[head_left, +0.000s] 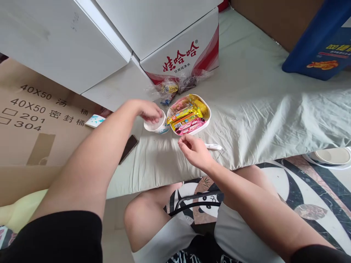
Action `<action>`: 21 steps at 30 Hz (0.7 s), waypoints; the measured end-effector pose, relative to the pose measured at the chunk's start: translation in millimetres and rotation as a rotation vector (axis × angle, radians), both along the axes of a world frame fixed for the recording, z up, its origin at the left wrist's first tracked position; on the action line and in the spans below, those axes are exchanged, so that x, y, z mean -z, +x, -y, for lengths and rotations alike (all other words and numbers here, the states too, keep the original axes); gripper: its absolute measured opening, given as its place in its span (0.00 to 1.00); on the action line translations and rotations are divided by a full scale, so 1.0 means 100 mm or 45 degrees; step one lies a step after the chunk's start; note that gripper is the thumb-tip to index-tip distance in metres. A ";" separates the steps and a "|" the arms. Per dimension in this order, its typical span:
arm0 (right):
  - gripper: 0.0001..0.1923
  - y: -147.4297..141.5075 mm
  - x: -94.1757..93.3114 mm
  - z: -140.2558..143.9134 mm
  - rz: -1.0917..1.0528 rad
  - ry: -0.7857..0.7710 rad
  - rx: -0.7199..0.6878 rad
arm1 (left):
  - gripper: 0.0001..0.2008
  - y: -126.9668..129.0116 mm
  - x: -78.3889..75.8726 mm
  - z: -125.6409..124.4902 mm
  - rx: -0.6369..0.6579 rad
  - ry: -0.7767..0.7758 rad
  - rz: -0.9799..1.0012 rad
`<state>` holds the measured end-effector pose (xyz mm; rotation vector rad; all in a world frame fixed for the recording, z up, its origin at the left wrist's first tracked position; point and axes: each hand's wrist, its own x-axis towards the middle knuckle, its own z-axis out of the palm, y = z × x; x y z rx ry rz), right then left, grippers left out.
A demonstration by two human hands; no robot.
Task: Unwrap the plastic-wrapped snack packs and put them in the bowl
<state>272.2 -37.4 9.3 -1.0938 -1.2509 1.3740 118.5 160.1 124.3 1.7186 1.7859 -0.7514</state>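
Observation:
My left hand (pixel 150 111) reaches over the mouth of a white paper cup (pixel 164 128) with a blue print. Its fingers point down at the cup, slightly blurred, and what they hold, if anything, is hidden. Close beside the cup stands a white tray (pixel 207 123) of wrapped snacks, among them a yellow snack bar (pixel 183 114) and pink snack packs (pixel 189 128). Just in front of the tray, my right hand (pixel 193 149) is closed with its fingers curled together; no object shows in them. A slim white plastic object (pixel 214 147) lies just right of that hand.
Clear plastic bags with wrapped items (pixel 175 87) lie behind the tray, against a white and red carton (pixel 183 54). A dark phone (pixel 128 149) rests under my left forearm. Brown cardboard (pixel 41 120) stands at left, a blue container (pixel 318 47) at right. Pale cloth (pixel 246 109) covers the surface.

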 end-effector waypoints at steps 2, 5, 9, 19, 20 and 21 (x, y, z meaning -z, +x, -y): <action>0.07 -0.02 -0.01 0.02 0.014 -0.005 -0.030 | 0.15 0.01 -0.12 -0.16 -0.023 0.276 -0.023; 0.07 -0.04 -0.03 0.02 0.024 -0.016 -0.064 | 0.39 -0.04 -0.11 -0.39 -0.064 0.701 -0.107; 0.04 -0.03 -0.03 -0.03 0.012 -0.051 -0.081 | 0.55 -0.13 0.17 -0.60 -0.009 0.803 0.013; 0.02 -0.07 -0.06 -0.11 -0.023 -0.109 -0.121 | 0.21 0.26 0.35 -0.88 -0.100 0.797 0.407; 0.03 -0.07 -0.06 -0.11 -0.018 -0.113 -0.133 | 0.20 0.33 0.34 -0.89 -0.110 0.818 0.355; 0.03 -0.07 -0.06 -0.11 -0.016 -0.118 -0.143 | 0.19 0.39 0.34 -0.90 -0.100 0.834 0.280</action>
